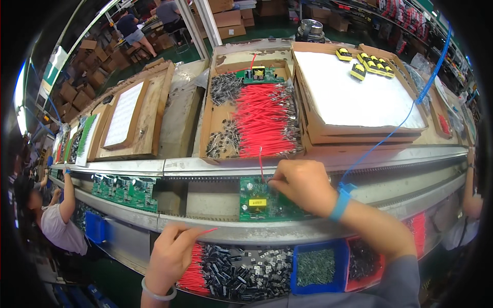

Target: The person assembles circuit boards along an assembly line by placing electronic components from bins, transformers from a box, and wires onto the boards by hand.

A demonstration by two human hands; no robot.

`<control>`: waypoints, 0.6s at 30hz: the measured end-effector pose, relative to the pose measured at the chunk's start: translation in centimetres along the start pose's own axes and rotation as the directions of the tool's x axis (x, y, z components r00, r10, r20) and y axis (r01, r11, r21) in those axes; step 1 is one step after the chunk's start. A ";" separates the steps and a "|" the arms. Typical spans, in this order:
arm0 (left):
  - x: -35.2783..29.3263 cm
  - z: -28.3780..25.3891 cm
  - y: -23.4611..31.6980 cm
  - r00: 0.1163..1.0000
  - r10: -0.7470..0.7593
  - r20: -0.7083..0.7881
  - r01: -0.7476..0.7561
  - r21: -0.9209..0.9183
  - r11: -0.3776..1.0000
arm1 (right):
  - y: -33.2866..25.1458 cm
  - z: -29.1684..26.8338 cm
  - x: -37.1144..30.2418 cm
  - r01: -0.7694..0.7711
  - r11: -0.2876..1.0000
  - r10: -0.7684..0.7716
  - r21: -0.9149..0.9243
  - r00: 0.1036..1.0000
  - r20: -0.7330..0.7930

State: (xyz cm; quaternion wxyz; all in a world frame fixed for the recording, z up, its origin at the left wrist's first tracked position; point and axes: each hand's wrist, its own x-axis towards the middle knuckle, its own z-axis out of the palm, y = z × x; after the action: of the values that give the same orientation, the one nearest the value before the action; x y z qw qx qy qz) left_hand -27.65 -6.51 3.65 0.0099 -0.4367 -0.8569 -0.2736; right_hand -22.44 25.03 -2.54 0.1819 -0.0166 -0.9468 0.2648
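Note:
A green circuit board (247, 212) with a yellow transformer (257, 203) lies on the conveyor rail in front of me. Over its far edge, my right hand (303, 186) pinches the lower end of a red wire (261, 160), which stands upright at the board. Whether that end sits in the board is hidden by the fingertips. My left hand (173, 252) is nearer to me, closed on another red wire (207, 231) whose tip points right. Below it lies a pile of red wires (193, 274), beside black and silver components (241, 272).
Beyond the rail, a cardboard box (209, 136) holds red wires and small parts. To its right, yellow transformers (358, 71) sit on white foam (354, 95). A blue bin (295, 269) stands near me. A blue coiled cord (431, 77) hangs right. Another person (56, 220) works at left.

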 end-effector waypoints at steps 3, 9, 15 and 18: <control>3.1 1.5 -0.2 0.993 0.118 -0.015 -0.117 0.053 0.992 | -0.8 -0.8 0.2 -0.059 0.997 0.062 -0.043 0.995 0.081; 6.3 4.4 -2.3 0.986 0.169 0.014 -0.169 0.002 0.986 | -1.6 -6.8 -4.7 0.159 0.987 -0.159 0.006 0.987 -0.036; 7.2 5.7 -3.0 0.967 0.237 0.099 -0.235 -0.031 0.972 | 1.7 -15.0 -16.0 -0.372 0.906 0.295 -0.204 0.898 -0.326; 7.7 6.0 -2.8 0.956 0.262 0.136 -0.262 -0.019 0.965 | 4.7 -17.4 -24.3 -0.645 0.764 0.557 -0.017 0.673 -0.487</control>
State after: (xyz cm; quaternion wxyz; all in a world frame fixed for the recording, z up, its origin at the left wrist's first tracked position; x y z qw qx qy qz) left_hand -33.20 0.81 -0.76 -0.0130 -0.5640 -0.7901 -0.2397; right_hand 6.06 34.62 0.73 0.2976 -0.4068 -0.8382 0.2081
